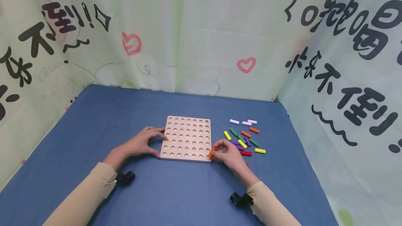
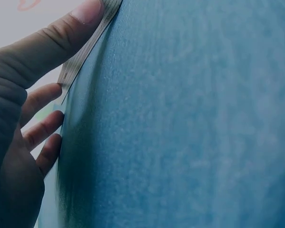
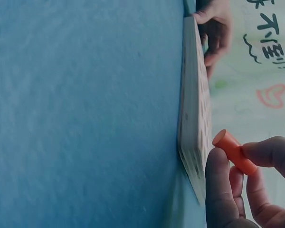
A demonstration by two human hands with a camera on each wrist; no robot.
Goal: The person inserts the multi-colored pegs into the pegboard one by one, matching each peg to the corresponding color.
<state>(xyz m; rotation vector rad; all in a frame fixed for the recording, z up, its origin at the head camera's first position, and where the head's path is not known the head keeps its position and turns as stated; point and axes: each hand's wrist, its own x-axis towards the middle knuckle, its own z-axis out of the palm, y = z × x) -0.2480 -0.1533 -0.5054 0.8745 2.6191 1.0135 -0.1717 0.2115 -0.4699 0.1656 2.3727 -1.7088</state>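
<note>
A pale wooden board (image 1: 185,158) with rows of round holes lies flat on the table. My left hand (image 1: 146,142) rests along the board's left side, thumb at the near left corner and fingertips at the left edge. In the left wrist view, its thumb (image 2: 61,40) lies nearly straight against the board's wooden edge. Thumb and fingers of my right hand (image 1: 228,156) pinch an orange peg (image 3: 235,153), tilted over the board's near right corner. The right wrist view shows the peg above the board's top face.
Right of the board several loose pegs lie scattered, among them a white peg (image 1: 234,122), a green peg (image 1: 233,132), a yellow peg (image 1: 259,151) and a red peg (image 1: 246,153). Blue cloth (image 1: 176,191) covers the table. Pale printed curtains (image 1: 207,44) enclose its back and sides.
</note>
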